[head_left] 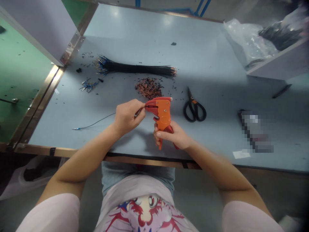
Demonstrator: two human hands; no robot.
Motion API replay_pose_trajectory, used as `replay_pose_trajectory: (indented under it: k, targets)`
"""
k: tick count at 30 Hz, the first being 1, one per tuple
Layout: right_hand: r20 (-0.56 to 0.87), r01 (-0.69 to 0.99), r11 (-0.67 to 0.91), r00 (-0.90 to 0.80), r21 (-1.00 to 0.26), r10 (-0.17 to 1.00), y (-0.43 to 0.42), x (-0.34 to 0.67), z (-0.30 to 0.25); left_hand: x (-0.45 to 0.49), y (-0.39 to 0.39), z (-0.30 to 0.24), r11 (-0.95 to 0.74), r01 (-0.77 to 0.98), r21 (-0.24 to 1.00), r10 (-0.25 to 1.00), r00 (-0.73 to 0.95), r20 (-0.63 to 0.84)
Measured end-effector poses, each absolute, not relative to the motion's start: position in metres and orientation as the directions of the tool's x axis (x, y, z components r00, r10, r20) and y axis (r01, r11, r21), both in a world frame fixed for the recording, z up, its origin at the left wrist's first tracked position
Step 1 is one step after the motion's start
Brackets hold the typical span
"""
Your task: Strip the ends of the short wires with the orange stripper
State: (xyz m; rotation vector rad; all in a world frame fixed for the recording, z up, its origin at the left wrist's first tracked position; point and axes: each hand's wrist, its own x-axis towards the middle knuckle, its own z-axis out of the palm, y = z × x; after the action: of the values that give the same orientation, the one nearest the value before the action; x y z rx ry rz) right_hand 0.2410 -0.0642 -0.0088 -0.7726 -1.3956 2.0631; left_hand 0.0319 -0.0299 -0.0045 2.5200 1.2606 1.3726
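Observation:
In my right hand [172, 135] is an orange and red wire stripper [164, 112], its handles wrapped by my fingers. The red jaws point left, toward my left hand [130, 116]. That hand is closed on a thin black wire [103, 118], with the fingertips right at the jaws. The wire trails out to the left over the table and ends in a blue and silver terminal [76, 129]. Whether the wire's other end sits inside the jaws is hidden. Just behind the stripper lies a pile of copper-and-black wire scraps [149, 88].
A bundle of black wires [137, 68] with blue terminals lies farther back. Loose terminals [88, 85] are at the left. Black-handled scissors [194, 108] rest right of the stripper. A blurred-out object [257, 132], a pen-like item [282, 91] and a plastic bag [251, 40] lie at the right.

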Motion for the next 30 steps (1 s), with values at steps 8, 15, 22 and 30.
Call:
replay_pose_trajectory:
  k: [8,15,22,30]
  targets:
    - [-0.140,-0.104,-0.296,-0.704,-0.950,0.696,-0.0643,0.2416,-0.0045,0.0321,-0.0331,-0.0009,-0.713,0.590,0.379,0.629,0.301,0.716]
    - [-0.137,-0.104,-0.296,-0.710,-0.950,0.690,-0.0638,0.2428,-0.0051,0.0325,-0.0341,-0.0030,-0.716,0.596,0.363,0.616,0.295,0.730]
    - [-0.150,-0.053,-0.268,-0.716,-0.962,0.682,-0.0623,0.2449,-0.0070,0.0325,-0.0341,-0.0054,-0.700,0.623,0.349,0.624,0.295,0.724]
    - [-0.169,-0.085,-0.315,-0.698,-0.945,0.696,-0.0624,0.2423,-0.0085,0.0353,-0.0337,-0.0096,-0.645,0.647,0.407,0.677,0.237,0.697]
